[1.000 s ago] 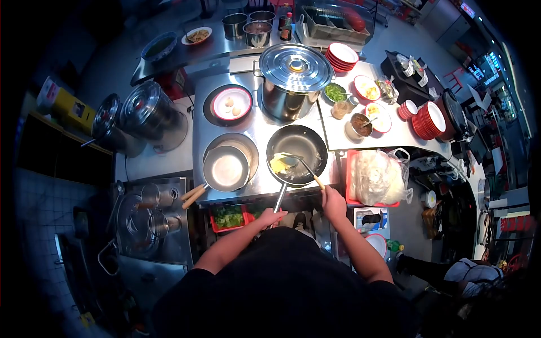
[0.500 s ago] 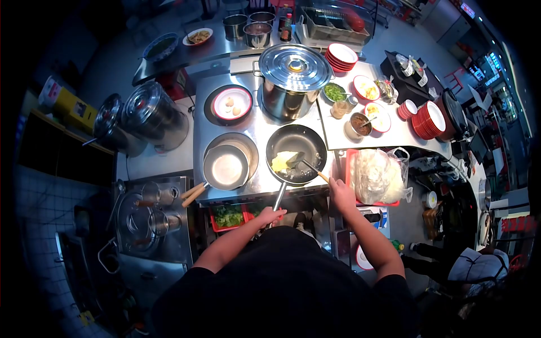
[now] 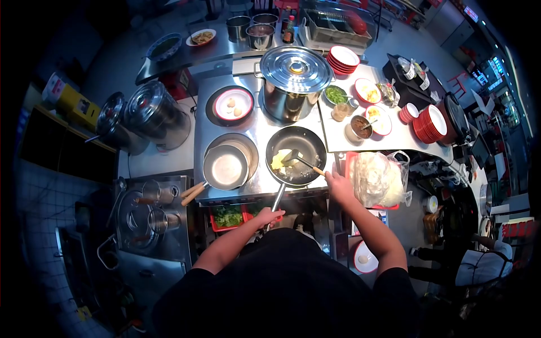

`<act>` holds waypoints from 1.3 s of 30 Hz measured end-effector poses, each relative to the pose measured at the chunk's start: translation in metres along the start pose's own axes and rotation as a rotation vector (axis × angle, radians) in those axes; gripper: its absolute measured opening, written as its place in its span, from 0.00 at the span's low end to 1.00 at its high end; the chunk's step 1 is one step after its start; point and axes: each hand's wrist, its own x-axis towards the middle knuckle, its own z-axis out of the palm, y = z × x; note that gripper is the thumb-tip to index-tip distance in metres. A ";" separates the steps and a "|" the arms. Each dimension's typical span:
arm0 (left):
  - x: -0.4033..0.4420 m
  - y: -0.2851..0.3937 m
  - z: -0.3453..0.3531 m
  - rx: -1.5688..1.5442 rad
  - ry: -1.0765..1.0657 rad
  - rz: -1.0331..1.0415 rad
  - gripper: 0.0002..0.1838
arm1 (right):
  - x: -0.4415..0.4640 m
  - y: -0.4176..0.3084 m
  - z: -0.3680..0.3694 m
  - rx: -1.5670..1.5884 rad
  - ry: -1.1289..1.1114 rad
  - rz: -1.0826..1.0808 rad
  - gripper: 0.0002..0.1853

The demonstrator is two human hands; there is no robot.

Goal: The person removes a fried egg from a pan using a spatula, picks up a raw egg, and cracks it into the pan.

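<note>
A black frying pan (image 3: 307, 141) sits on the steel stove top with yellow, egg-like food (image 3: 278, 162) in it. My left hand (image 3: 267, 217) is closed round the pan's metal handle. In my right hand (image 3: 338, 185) is the wooden handle of a spatula (image 3: 304, 161), my fingers wrapped round it. The spatula's dark blade rests on the yellow food inside the pan. To the left stands a saucepan (image 3: 226, 167) with wooden handles pointing toward me. Behind the frying pan rises a large lidded stockpot (image 3: 290, 101).
A red-rimmed plate with eggs (image 3: 233, 105) lies at the back left. On the right counter are a metal pot of sauce (image 3: 359, 128), a bowl of chopped greens (image 3: 335, 94) and stacked red bowls (image 3: 429, 124). A plastic-bagged tray (image 3: 378, 179) is by my right hand. Another person (image 3: 479, 262) is at lower right.
The spatula blade has shifted left onto the yellow food, which now looks more spread and partly covered. My right hand has moved slightly left and down. My left hand stays on the pan handle.
</note>
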 end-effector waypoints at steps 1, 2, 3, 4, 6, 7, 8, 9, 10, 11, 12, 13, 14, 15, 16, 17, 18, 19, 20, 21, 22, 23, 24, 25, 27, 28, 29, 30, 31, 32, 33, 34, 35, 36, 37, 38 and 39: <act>-0.001 0.000 0.000 -0.014 -0.009 -0.002 0.21 | 0.000 0.001 -0.004 0.018 0.006 -0.001 0.06; -0.001 0.000 0.000 -0.029 -0.018 -0.003 0.21 | -0.002 0.004 -0.004 0.020 -0.007 -0.006 0.06; -0.003 0.001 0.000 -0.045 -0.028 -0.005 0.21 | -0.004 0.007 -0.006 0.021 -0.021 -0.011 0.06; -0.003 0.002 0.001 -0.052 -0.025 -0.013 0.21 | -0.007 0.008 -0.007 0.022 -0.036 -0.017 0.06; -0.004 0.003 0.002 -0.067 -0.020 -0.031 0.21 | -0.014 0.005 -0.017 -0.003 -0.097 -0.019 0.07; -0.004 0.003 0.002 -0.062 -0.023 -0.034 0.21 | -0.016 0.002 -0.024 -0.016 -0.128 -0.021 0.07; -0.004 0.003 0.001 -0.056 -0.027 -0.037 0.20 | -0.019 -0.001 -0.029 -0.013 -0.134 -0.016 0.06; -0.004 0.004 0.001 -0.049 -0.030 -0.041 0.20 | -0.021 -0.003 -0.032 -0.009 -0.140 -0.010 0.06; -0.005 0.004 0.001 -0.046 -0.028 -0.035 0.21 | -0.022 -0.004 -0.035 -0.006 -0.145 -0.004 0.05; -0.006 0.005 0.002 -0.043 -0.026 -0.029 0.21 | -0.022 -0.004 -0.038 0.017 -0.111 0.005 0.06; -0.006 0.005 0.002 -0.039 -0.025 -0.023 0.21 | -0.021 -0.005 -0.040 0.041 -0.077 0.015 0.06; -0.004 0.004 0.002 -0.039 -0.026 -0.027 0.21 | -0.021 -0.007 -0.043 0.064 -0.043 0.026 0.06; -0.003 0.002 0.002 -0.039 -0.027 -0.032 0.21 | -0.020 -0.010 -0.045 0.064 -0.058 0.032 0.07; -0.002 0.002 0.002 -0.038 -0.028 -0.035 0.21 | -0.015 -0.015 -0.049 0.065 -0.071 0.036 0.07; -0.002 0.002 0.002 -0.037 -0.028 -0.039 0.21 | -0.012 -0.018 -0.050 0.065 -0.083 0.040 0.07; -0.001 0.002 0.002 -0.036 -0.028 -0.042 0.21 | -0.011 -0.015 -0.044 0.054 -0.093 0.024 0.07; -0.001 0.003 0.002 -0.035 -0.028 -0.045 0.21 | -0.011 -0.012 -0.033 0.043 -0.103 0.008 0.07; -0.002 0.004 0.003 -0.030 -0.024 -0.043 0.21 | -0.010 -0.010 -0.026 0.032 -0.113 -0.008 0.07; -0.004 0.005 0.004 -0.027 -0.020 -0.042 0.21 | -0.011 -0.008 -0.021 0.036 -0.110 -0.016 0.07; -0.005 0.005 0.004 -0.024 -0.016 -0.041 0.21 | -0.013 -0.007 -0.020 0.042 -0.108 -0.025 0.07; -0.004 0.004 0.003 -0.029 -0.015 -0.044 0.21 | -0.015 -0.006 -0.019 0.047 -0.107 -0.035 0.07; -0.004 0.004 0.003 -0.035 -0.015 -0.047 0.21 | -0.018 -0.005 -0.019 0.053 -0.106 -0.037 0.07; -0.003 0.003 0.003 -0.043 -0.015 -0.049 0.21 | -0.021 -0.004 -0.021 0.057 -0.106 -0.040 0.07; -0.002 0.002 0.003 -0.041 -0.015 -0.038 0.21 | -0.024 -0.003 -0.023 0.062 -0.106 -0.043 0.07; 0.000 0.000 0.002 -0.035 -0.015 -0.018 0.21 | -0.032 -0.001 -0.029 0.062 -0.120 -0.053 0.07; 0.002 -0.002 0.002 -0.041 -0.022 -0.015 0.22 | -0.034 0.000 -0.033 0.062 -0.127 -0.058 0.07; 0.003 -0.003 0.001 -0.046 -0.030 -0.012 0.23 | -0.036 0.002 -0.038 0.061 -0.128 -0.054 0.07; 0.004 -0.004 0.001 -0.051 -0.037 -0.008 0.24 | -0.038 0.002 -0.043 0.061 -0.129 -0.050 0.07; 0.004 -0.004 0.001 -0.055 -0.034 -0.011 0.23 | -0.039 0.002 -0.047 0.060 -0.129 -0.047 0.08; 0.004 -0.005 0.001 -0.059 -0.032 -0.013 0.22 | -0.039 0.004 -0.049 0.033 -0.157 -0.041 0.08; 0.004 -0.005 0.002 -0.062 -0.029 -0.015 0.21 | -0.038 0.007 -0.051 0.006 -0.184 -0.035 0.08; 0.004 -0.004 0.002 -0.055 -0.025 -0.017 0.21 | -0.037 0.009 -0.053 -0.021 -0.212 -0.029 0.09; 0.003 -0.004 0.002 -0.048 -0.022 -0.019 0.21 | -0.037 0.013 -0.052 -0.026 -0.202 -0.039 0.09; 0.002 -0.003 0.003 -0.041 -0.018 -0.020 0.21 | -0.035 0.016 -0.053 -0.032 -0.191 -0.049 0.09; 0.001 -0.002 0.003 -0.041 -0.023 -0.015 0.22 | -0.034 0.018 -0.054 -0.037 -0.181 -0.060 0.09; 0.001 -0.001 0.003 -0.042 -0.028 -0.009 0.23 | -0.033 0.020 -0.056 -0.050 -0.189 -0.049 0.09; 0.000 -0.001 0.003 -0.043 -0.032 -0.004 0.24 | -0.032 0.016 -0.069 -0.062 -0.197 -0.040 0.09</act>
